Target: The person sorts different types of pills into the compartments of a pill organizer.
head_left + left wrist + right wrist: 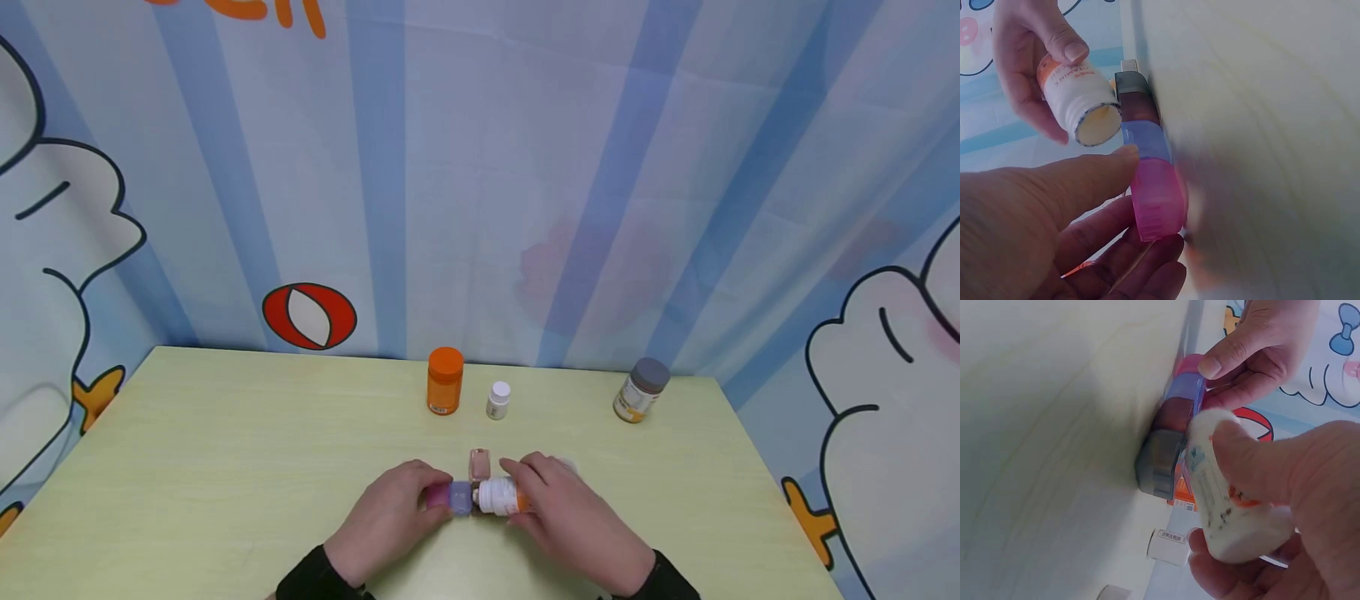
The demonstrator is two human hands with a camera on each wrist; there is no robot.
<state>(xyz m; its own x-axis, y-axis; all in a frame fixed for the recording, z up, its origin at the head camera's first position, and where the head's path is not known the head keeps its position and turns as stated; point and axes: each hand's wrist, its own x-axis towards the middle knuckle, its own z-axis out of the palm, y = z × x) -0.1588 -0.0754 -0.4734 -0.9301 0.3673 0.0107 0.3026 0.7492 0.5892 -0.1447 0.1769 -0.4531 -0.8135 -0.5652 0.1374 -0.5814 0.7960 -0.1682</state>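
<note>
A small pill organizer (461,498) with pink, blue, dark red and grey sections lies on the table. My left hand (397,512) holds its pink end (1159,199), thumb on the near side and fingers behind. A pinkish clear flap (480,464) stands out from the organizer's far side. In my right hand (566,521) is a white vitamin bottle (1082,103) with an orange band, gripped between thumb and fingers. The bottle is tipped onto its side, uncapped, its mouth (1099,125) facing left over the dark red section (1172,415). Something pale shows inside the mouth.
Behind the hands stand an orange bottle (445,382), a small white bottle (498,401) and, farther right, a grey-capped bottle (641,390). A white round thing (568,465) peeks out behind my right hand. A striped cartoon curtain (472,183) hangs at the table's back edge.
</note>
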